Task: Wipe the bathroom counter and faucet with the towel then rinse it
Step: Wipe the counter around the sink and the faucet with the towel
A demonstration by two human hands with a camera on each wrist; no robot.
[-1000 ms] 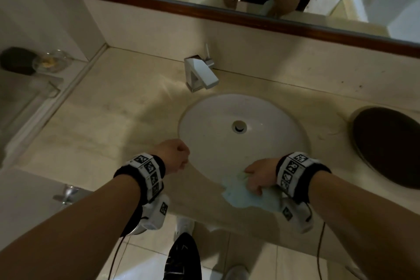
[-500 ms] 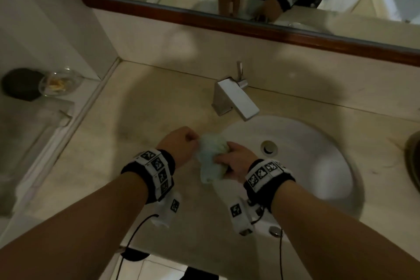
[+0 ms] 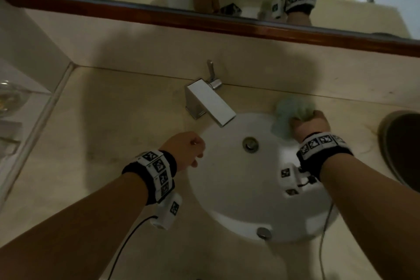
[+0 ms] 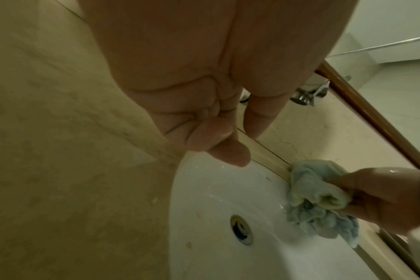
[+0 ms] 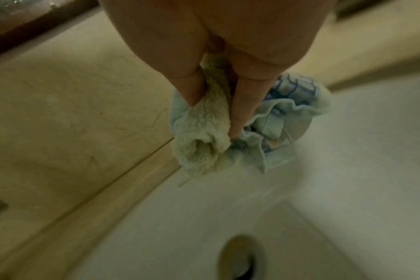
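While the counter (image 3: 109,125) gets its wipe, the basin's (image 3: 227,200) far right rim is in hand; the dry faucet (image 3: 210,102) likely follows, calling for a reach left. Right hand (image 3: 309,126) clenches the bunched towel (image 3: 293,109) there; left hand (image 3: 185,151), loosely curled and empty, hovers at the near left rim.

Bathroom: beige stone counter (image 3: 109,120) with undermount white sink (image 3: 238,188), square chrome faucet (image 3: 209,102), wood-framed mirror (image 3: 227,22) above the backsplash, glass shelf (image 3: 13,107) at left.
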